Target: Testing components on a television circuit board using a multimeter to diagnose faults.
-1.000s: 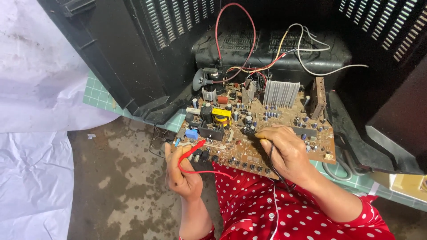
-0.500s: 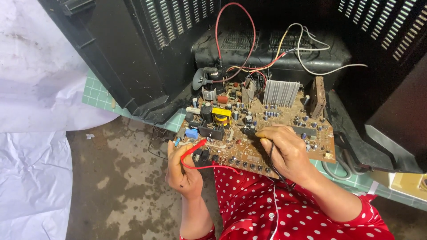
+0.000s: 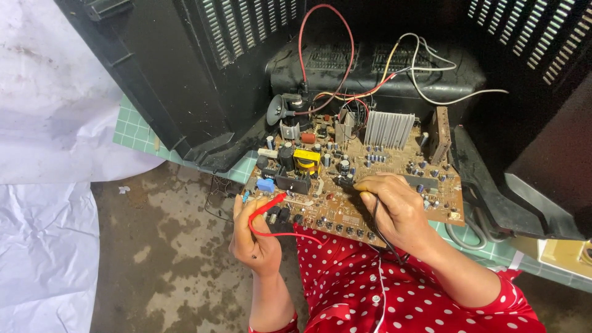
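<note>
Now the left hand [image 3: 254, 237] pinches a slim red test probe [image 3: 269, 205] by its stiff handle, the right hand [image 3: 394, 206] grips a black probe [image 3: 346, 182], both touching the fragile brown circuit board [image 3: 394, 166] between them.

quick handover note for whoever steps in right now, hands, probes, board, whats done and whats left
Left hand: shut on the red test probe, tip near the front left edge of the circuit board.
Right hand: shut on the black test probe, tip down among the components mid-board.
The board lies pulled out of the open black television casing, wires still attached.
Done: black probe placed.
Left: whether the red tip touches a contact cannot be told; no meter in view.
</note>
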